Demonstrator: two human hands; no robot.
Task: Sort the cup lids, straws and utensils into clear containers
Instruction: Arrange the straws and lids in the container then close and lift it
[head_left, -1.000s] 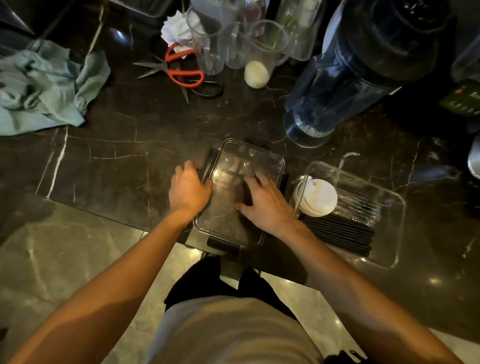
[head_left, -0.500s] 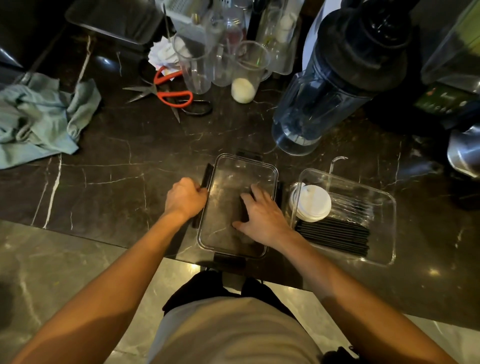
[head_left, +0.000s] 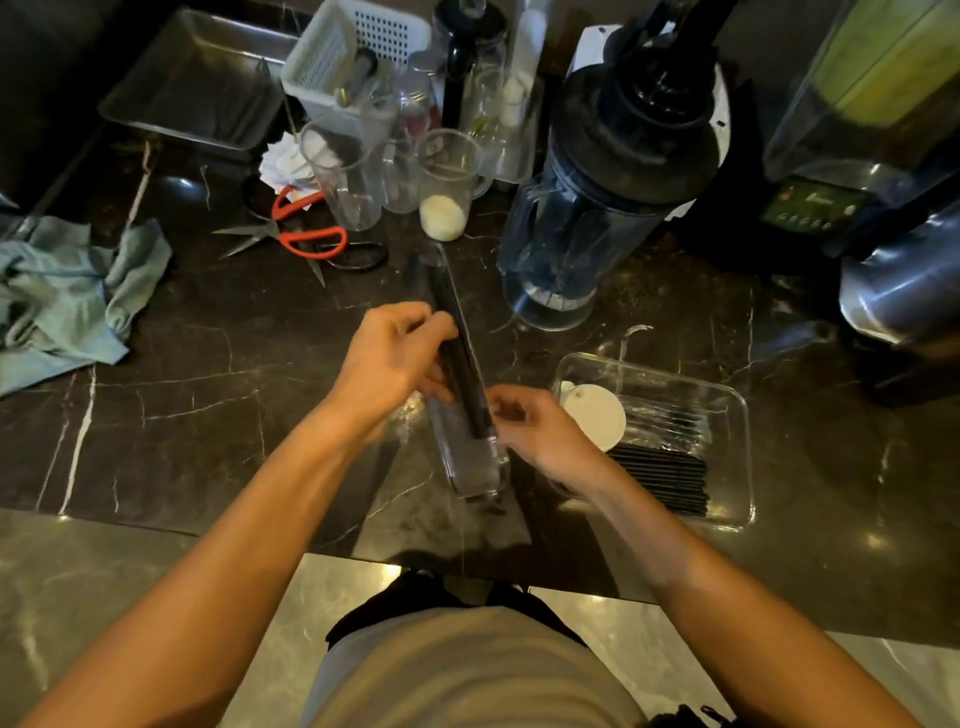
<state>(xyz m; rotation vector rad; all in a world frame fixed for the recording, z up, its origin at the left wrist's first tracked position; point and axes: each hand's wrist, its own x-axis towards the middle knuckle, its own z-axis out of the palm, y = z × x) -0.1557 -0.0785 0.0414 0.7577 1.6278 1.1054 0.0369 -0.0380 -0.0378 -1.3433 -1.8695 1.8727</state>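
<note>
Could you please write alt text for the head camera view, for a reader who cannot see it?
Both hands, left hand and right hand, hold a clear container lid on edge above a dark marble counter. To the right sits an open clear container with white cup lids and black straws; orange-handled scissors, glasses and a blender jar stand behind.

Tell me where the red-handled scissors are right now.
In the head view, the red-handled scissors lie on the dark counter at upper left, between the crumpled blue-green cloth and the clear measuring cups.
</note>
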